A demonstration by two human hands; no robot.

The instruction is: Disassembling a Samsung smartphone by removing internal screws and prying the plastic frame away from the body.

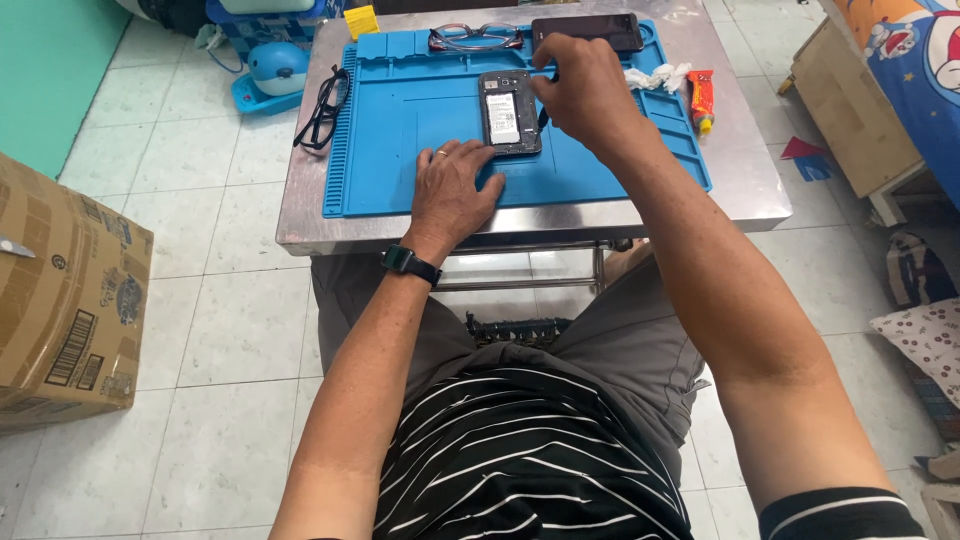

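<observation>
An opened phone (508,112) with its back cover off lies on a blue work mat (400,150) on a small steel table (740,180). My left hand (452,190) rests flat on the mat, its fingertips against the phone's near edge. My right hand (582,92) hovers over the phone's right side, closed on a thin tool (541,72) that points at the phone's top edge. The tool's tip is partly hidden by my fingers.
At the mat's far edge lie a second dark phone (588,30) and reddish glasses (475,38). Black glasses (322,105) hang off the mat's left side. An orange glue tube (702,98) and white tissue (655,76) sit at right. A cardboard box (65,300) stands at left.
</observation>
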